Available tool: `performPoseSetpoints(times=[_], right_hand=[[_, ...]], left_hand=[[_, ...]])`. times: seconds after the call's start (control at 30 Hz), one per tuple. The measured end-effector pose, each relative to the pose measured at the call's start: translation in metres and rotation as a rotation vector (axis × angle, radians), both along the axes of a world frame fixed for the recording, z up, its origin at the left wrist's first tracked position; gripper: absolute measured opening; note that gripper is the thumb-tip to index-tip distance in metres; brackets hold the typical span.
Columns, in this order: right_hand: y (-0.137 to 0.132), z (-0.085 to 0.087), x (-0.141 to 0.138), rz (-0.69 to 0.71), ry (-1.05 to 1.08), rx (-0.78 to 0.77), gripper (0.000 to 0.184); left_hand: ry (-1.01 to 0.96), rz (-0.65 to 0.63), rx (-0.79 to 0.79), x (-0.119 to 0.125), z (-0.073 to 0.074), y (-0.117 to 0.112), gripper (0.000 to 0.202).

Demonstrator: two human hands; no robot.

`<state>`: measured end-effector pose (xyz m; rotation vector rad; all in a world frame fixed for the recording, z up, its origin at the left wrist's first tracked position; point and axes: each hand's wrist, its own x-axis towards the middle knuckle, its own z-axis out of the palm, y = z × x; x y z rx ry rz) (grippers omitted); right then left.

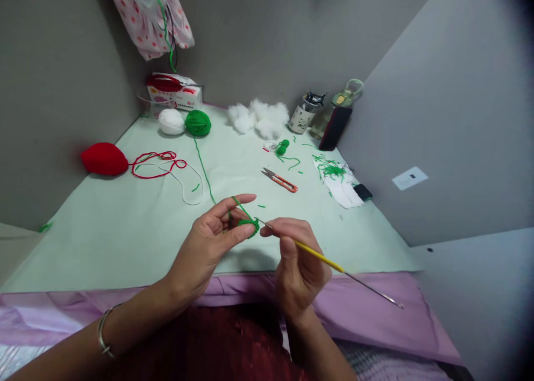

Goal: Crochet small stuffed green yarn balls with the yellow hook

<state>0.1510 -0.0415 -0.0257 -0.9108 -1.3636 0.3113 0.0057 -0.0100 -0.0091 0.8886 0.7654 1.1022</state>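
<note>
My left hand (212,242) pinches a small green crochet piece (249,226) between thumb and fingers, with green yarn looped over the raised index finger. That strand (203,169) runs back across the table to a green yarn ball (197,123). My right hand (297,258) grips a yellow-handled crochet hook (329,263), its tip at the green piece and its metal tail pointing right and down.
On the pale green table (125,231) lie a red yarn ball (104,159) with loose red strand, a white yarn ball (171,121), white stuffing (258,117), orange-handled snips (280,180), green yarn scraps (331,171), bottles (306,113) and a box (175,93) at the back.
</note>
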Motion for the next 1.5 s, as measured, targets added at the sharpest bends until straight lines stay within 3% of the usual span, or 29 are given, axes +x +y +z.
performPoseSetpoints(times=[0.1,0.27,0.43,0.57,0.67,0.8,1.0,1.1,1.2,1.33,1.43,1.5], right_hand=[[0.002,-0.001,0.000,0.043,-0.005,-0.028,0.024],[0.008,-0.005,-0.002,0.137,0.187,-0.092,0.020],[0.014,-0.006,0.000,0.216,0.389,-0.203,0.017],[0.016,-0.003,0.002,0.268,0.428,-0.221,0.018],[0.012,-0.001,0.003,0.181,0.297,-0.175,0.020],[0.004,0.000,0.003,0.011,0.024,0.001,0.020],[0.008,0.000,0.005,0.184,0.184,-0.103,0.018],[0.010,0.003,0.007,0.201,0.205,-0.126,0.018],[0.008,0.005,0.010,0.164,0.103,-0.109,0.020],[0.001,0.001,0.011,0.073,-0.202,0.019,0.027],[-0.002,-0.007,0.008,-0.104,-0.431,0.124,0.036],[-0.002,-0.008,0.007,-0.153,-0.449,0.140,0.038]], left_hand=[[-0.058,-0.048,-0.048,0.002,0.002,0.000,0.056],[-0.120,-0.137,-0.148,0.002,0.005,0.000,0.086],[-0.095,-0.094,-0.121,0.000,0.005,0.000,0.075],[-0.049,-0.069,-0.070,-0.002,0.006,-0.001,0.064],[-0.014,-0.055,-0.037,-0.003,0.006,0.000,0.060],[0.004,-0.093,-0.044,-0.004,0.007,0.001,0.058],[0.010,-0.097,-0.073,-0.007,0.010,0.002,0.061],[0.038,-0.079,-0.033,-0.007,0.009,0.002,0.059],[0.107,-0.030,0.031,-0.008,0.008,0.002,0.059],[0.217,0.035,0.115,-0.007,0.005,0.002,0.062],[0.104,-0.035,0.011,-0.006,0.005,0.001,0.068],[-0.025,-0.137,-0.142,-0.006,0.006,0.002,0.069]])
